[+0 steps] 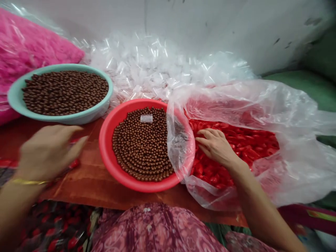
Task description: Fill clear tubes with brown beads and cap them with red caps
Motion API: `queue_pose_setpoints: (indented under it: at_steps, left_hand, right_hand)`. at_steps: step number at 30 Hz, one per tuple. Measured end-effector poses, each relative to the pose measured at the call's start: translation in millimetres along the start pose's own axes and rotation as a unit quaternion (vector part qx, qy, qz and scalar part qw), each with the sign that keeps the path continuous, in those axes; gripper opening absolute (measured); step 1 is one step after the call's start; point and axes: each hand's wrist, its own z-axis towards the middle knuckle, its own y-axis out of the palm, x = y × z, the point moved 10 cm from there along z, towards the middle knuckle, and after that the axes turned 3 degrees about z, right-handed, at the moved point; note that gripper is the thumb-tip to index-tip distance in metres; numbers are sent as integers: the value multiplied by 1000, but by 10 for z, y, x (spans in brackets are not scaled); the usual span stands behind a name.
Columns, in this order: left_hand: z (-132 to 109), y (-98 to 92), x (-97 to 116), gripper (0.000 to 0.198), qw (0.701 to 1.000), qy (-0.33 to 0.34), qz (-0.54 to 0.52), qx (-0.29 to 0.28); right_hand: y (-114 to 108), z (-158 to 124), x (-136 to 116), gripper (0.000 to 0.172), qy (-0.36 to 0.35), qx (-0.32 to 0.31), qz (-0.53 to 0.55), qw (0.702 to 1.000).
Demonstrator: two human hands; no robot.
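Two hands, well apart. Your left hand (pixel 48 150) hangs over the table (pixel 84 182), thumb and fingers parted, as far as the blur lets one judge. Next, the red basin (pixel 105 148) stands well filled with brown balls (pixel 141 147), one clear tube (pixel 146 118) lying loose on them. Your right hand (pixel 215 145) bends over red pieces (pixel 249 152), plentiful in their bag (pixel 301 168); its grip cannot be told.
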Motion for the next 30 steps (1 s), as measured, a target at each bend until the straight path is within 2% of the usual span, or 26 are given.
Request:
queue_pose_setpoints:
  at_steps: [3,5,8,11,14,18,20,22,25,30]
  left_hand:
    - [371,122,750,28,995,84,-8,-60]
    - [633,318,1162,23,987,121,-12,-106]
    - [1005,612,1483,27,982,136,-2,-128]
    - [1210,819,1632,29,974,177,11,-140]
    - [1163,884,1733,28,956,236,29,-170]
    - [909,890,1760,26,939,239,67,-237]
    - [782,936,1810,25,933,226,34,-279]
    - [706,1006,1909,23,927,222,-16,-303]
    - [714,1121,2030,19,926,215,-68,-302]
    - [841,1200,2075,17,924,177,-174,-290]
  right_hand:
    - [-4,-66,3,22,-6,21,8,1000]
    - [-3,-91,1,21,-11,36,23,999]
    - [-80,-128,23,16,-5,96,67,993]
    - [-228,-247,132,9,30,188,145,971]
    - [-291,-433,331,6,121,245,195,942]
    - [-166,-629,607,27,287,243,265,888]
    - [-55,-644,656,33,330,232,325,855]
    - [47,-623,655,31,351,222,390,822]
    - [134,-578,595,22,362,211,469,777]
    - [97,-429,402,15,332,191,572,725]
